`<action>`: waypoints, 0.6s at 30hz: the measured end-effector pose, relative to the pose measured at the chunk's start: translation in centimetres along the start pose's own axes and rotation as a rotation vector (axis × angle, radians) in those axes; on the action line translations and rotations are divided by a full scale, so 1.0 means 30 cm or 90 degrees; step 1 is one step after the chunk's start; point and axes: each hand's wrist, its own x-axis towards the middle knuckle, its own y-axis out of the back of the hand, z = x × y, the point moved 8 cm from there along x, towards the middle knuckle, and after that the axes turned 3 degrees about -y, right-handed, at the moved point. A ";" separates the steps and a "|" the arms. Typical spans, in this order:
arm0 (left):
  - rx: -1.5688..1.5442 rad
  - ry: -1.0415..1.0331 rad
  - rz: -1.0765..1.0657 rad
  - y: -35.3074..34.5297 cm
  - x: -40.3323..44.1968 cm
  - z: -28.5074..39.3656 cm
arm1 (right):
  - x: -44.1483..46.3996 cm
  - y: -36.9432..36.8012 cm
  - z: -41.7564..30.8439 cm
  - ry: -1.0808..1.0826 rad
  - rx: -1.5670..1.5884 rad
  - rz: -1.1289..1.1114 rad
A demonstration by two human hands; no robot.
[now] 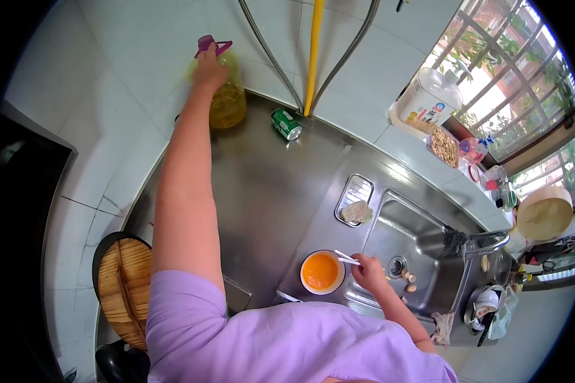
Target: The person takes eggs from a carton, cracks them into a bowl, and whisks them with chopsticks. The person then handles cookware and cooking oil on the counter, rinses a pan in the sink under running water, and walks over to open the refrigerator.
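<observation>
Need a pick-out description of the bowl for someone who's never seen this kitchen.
Find the steel sink, then its left edge in this view. Beside that edge sits the bowl, with white chopsticks from the right hand at its rim. Unlike the rectangular metal tray nearby, it is round and holds bright orange liquid.
</observation>
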 end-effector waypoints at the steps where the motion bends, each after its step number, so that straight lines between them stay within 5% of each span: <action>1: 0.057 0.028 -0.043 -0.001 -0.018 -0.001 | 0.003 -0.009 0.013 -0.017 0.016 0.004; 8: 0.157 0.055 -0.095 0.037 -0.015 -0.043 | 0.007 -0.084 0.020 -0.022 0.005 -0.015; 14: -0.073 0.005 0.007 0.187 -0.050 0.045 | -0.001 -0.119 0.045 -0.084 0.066 -0.101; 18: -0.062 0.055 -0.012 0.253 -0.086 0.078 | -0.007 -0.124 0.050 -0.099 0.099 -0.088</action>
